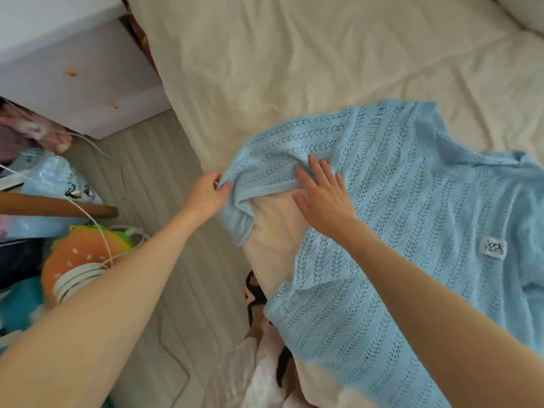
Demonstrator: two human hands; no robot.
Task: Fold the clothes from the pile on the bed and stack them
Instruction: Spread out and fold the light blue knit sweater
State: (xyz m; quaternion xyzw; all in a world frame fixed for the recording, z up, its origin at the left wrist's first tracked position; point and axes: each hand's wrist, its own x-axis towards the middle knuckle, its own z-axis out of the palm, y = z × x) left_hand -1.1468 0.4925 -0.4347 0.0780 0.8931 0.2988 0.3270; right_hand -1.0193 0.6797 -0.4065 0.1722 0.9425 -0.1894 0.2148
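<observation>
at the bed's edge, left hand pinches the blue sweater's sleeve; right hand presses flat.

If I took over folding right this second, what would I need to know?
Left hand: pinches the end of the blue knit sweater's sleeve at the bed's edge.
Right hand: fingers flat, pressing the sweater near where the sleeve joins.
Sweater: spread on the bed, white label showing.
Done: sweater laid out.
Left: probably bring the sleeve across, fold the body, stack it. No pile or stack is in view.
</observation>
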